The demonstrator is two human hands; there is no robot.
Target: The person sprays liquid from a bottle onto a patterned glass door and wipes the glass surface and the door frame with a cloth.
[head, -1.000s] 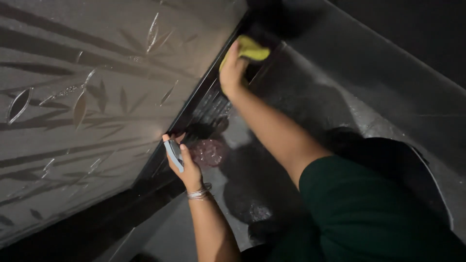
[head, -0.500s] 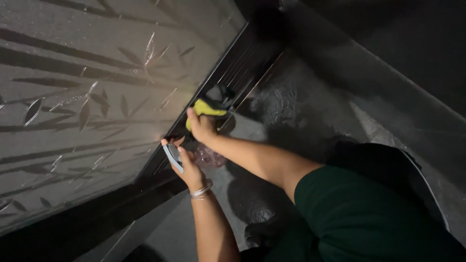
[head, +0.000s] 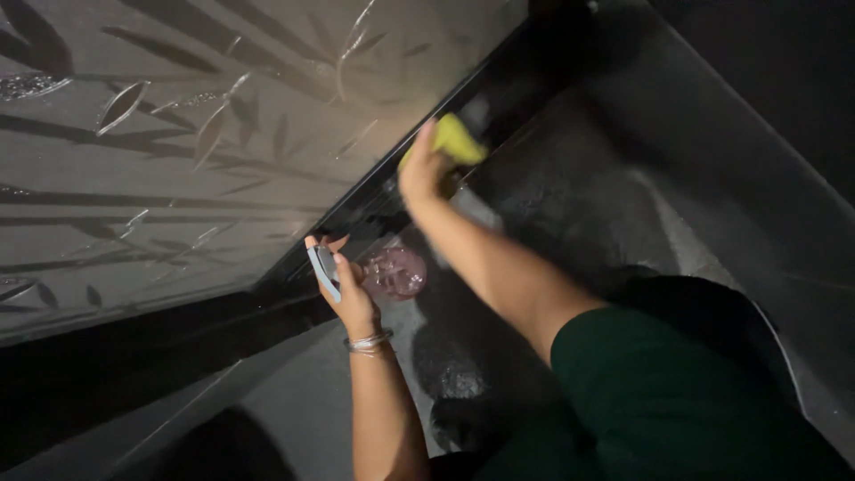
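Wiping step, by the look. Right hand (head: 420, 174), frame centre, grips yellow sponge (head: 456, 141) against dark frame rail (head: 374, 200); left hand (head: 349, 289) clasps pink translucent spray bottle (head: 394, 272). Further strokes would need steady pressure.

A frosted glass panel (head: 178, 151) etched with bamboo leaves fills the upper left. Directly below its lower edge runs a dark frame track (head: 294, 276). Right of the panel lies a grey speckled stone ledge (head: 579, 205).
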